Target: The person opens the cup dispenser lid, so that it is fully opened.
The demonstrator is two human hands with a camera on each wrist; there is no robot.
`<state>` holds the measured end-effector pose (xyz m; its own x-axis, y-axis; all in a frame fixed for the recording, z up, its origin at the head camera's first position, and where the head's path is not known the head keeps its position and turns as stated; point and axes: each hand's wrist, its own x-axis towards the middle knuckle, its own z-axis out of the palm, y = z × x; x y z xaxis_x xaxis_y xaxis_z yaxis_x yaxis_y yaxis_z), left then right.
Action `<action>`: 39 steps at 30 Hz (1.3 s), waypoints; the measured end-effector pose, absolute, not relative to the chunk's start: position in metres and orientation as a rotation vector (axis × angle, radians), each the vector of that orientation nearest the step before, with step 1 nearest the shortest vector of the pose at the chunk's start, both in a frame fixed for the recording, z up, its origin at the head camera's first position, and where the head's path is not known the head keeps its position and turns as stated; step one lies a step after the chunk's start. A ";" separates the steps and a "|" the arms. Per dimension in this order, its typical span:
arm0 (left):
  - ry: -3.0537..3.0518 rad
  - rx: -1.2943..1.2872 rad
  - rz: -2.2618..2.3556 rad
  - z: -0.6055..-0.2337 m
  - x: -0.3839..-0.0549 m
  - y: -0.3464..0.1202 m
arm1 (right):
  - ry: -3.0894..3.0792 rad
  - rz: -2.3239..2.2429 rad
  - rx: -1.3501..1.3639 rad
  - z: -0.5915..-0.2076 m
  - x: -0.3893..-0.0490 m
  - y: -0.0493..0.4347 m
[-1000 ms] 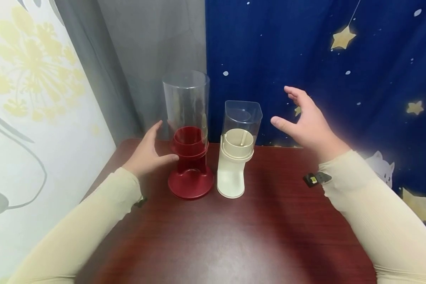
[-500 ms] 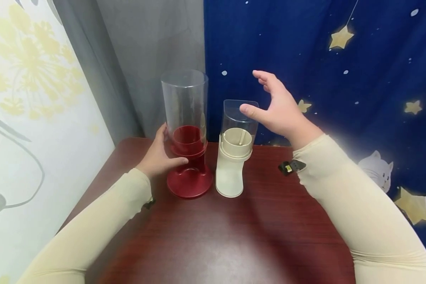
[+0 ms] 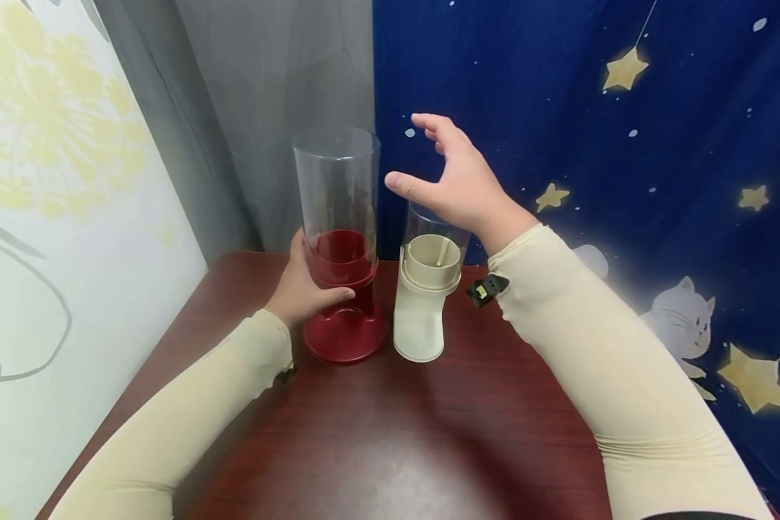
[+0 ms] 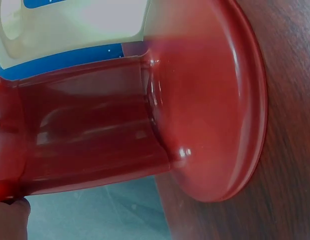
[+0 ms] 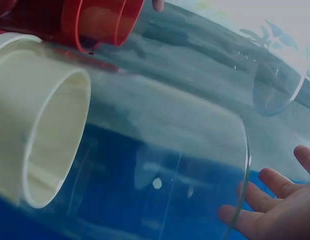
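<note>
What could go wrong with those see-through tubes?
The left hand is at the red stand, well below the top of its tall clear tube, so a push might tip it. The right hand is close to the top of the shorter tube and might knock it over.

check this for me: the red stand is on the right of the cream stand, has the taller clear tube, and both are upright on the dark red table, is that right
Not quite, the side is wrong: the head view shows the red stand on the left of the cream stand. It has the taller clear tube, and both are upright on the dark red table.
</note>
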<state>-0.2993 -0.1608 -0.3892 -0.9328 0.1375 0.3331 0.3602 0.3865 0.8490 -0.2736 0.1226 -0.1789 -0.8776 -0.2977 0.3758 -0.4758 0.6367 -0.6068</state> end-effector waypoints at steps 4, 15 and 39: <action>-2.433 -0.402 -1.577 -0.390 -0.298 -0.161 | -2.616 1.061 0.661 -0.174 -0.277 0.105; -2.470 -0.358 -1.619 -0.389 -0.295 -0.162 | -2.678 1.107 0.695 -0.161 -0.282 0.059; -2.461 -0.387 -1.622 -0.388 -0.294 -0.158 | -2.325 1.749 0.494 -0.208 -0.293 0.026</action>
